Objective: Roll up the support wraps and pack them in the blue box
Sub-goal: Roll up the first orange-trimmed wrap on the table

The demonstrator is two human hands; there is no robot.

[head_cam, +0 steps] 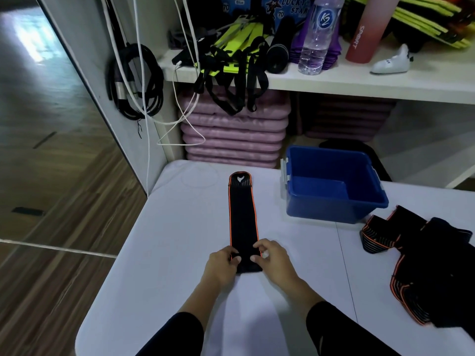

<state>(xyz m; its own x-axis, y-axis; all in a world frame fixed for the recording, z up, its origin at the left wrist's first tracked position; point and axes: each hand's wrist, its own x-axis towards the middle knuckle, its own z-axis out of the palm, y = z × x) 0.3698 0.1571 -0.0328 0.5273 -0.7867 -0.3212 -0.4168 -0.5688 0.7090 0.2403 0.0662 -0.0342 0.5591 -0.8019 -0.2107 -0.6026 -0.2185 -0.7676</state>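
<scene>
Your left hand point(223, 260) and right hand point(272, 258) pinch the near end of the soft, limp black orange-edged fabric wrap point(243, 217); roll it tightly from there.

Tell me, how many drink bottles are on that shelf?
2. A clear water bottle stands on the shelf; a pink bottle marked SPORT stands just right of it. Clutter behind could hide more.

matt black stretchy cloth wrap point(243, 219) with orange stitched edging, glossy smooth blue plastic box point(334, 204), smooth white table point(180, 253) with a slight sheen, wood-grain floor point(51, 201) kinda shiny, clear plastic bottle point(314, 39), puffy pink mats point(231, 132)
</scene>
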